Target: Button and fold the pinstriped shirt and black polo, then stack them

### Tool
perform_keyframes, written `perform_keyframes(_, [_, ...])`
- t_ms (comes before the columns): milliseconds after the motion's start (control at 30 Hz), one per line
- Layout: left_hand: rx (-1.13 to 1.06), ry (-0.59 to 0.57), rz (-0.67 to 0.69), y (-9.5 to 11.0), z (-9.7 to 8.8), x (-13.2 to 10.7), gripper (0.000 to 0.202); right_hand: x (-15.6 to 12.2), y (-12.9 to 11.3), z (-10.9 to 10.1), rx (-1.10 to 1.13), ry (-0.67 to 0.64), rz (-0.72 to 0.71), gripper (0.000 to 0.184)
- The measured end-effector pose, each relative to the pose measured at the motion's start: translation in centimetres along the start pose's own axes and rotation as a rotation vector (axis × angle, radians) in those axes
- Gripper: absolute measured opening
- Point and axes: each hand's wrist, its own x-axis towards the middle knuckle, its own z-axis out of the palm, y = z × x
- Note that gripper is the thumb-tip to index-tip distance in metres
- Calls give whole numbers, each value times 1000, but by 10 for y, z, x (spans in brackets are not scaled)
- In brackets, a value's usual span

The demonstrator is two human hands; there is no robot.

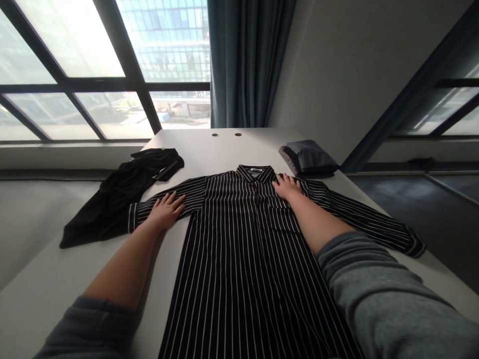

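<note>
Black long-sleeved shirt with thin white stripes [235, 249] lies spread on a smooth white tabletop [202, 152]

The striped shirt lies front side up, its thin woven cloth nearly flat, with soft ripples down the lower body. Its long axis runs away from the wearer of the camera: the stiff pointed collar [245, 174] is at the far end, toward the window [175, 45], while the hem runs out of view at the near edge. Stripes follow the length of the body and sleeves; a patch pocket [280, 203] sits on the chest. One sleeve reaches out to the left; the other slants right and back toward the wearer.

The left hand [166, 212] rests on the shirt's left-lying sleeve, fingers loosely fanned and pressed flat, gripping nothing. The right hand [287, 187] lies on the shirt just right of the collar, its fingers likewise extended and released.

Left of the shirt, close to its cuff, is a rumpled matte black garment [116, 199]; whether the two touch is unclear. Beyond the shirt's right shoulder is a compact stack of folded dark and grey cloth [312, 155]. Farther past the collar are two small round openings [238, 134] and a pleated blue-grey fabric curtain [243, 65].

Inside the shirt's collar is a small pale label [256, 170], its writing too small to read.
</note>
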Motion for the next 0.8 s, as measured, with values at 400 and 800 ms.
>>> perform_keyframes(400, [-14, -4, -33, 1, 0, -2, 62, -3, -9, -8, 103, 48, -2, 72])
perform_keyframes(800, [15, 181, 132, 102, -53, 43, 60, -72, 139, -19, -92, 229, -345, 54])
